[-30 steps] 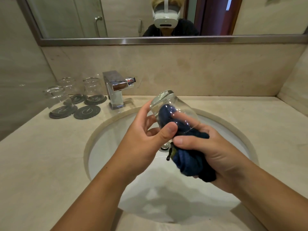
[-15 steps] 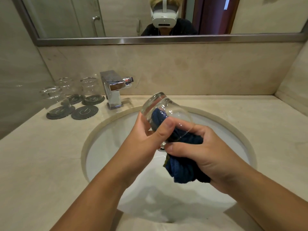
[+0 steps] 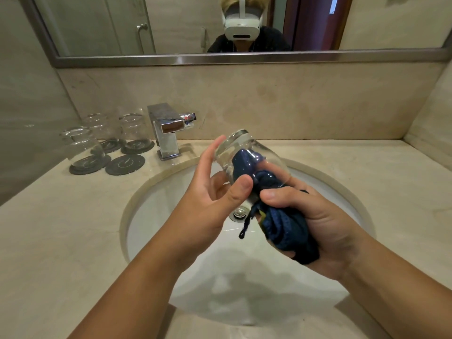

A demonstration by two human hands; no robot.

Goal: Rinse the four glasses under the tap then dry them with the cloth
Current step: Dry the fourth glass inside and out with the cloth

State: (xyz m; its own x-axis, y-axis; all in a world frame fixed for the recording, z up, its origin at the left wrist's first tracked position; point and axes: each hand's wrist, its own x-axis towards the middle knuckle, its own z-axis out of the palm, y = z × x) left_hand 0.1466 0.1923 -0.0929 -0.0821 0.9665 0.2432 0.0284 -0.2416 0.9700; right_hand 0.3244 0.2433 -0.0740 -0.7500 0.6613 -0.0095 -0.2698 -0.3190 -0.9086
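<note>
The glass [image 3: 247, 155] is lying tilted above the sink [image 3: 137, 192], base pointing away, mouth facing the right grip [image 3: 318, 221]. Drying it well is, I judge, a matter of turning the glass against the cloth [image 3: 286, 231] while pushing the wad down to the base (wet glass is slippery). The left grip [image 3: 210, 196] is half open, pinching the glass between thumb and loosely straightened fingers. The right grip is clenching the cloth, whose front end is stuffed inside the glass. 3 other glasses [image 3: 83, 148] are standing on the table [image 3: 61, 228], well left of the left grip.
</note>
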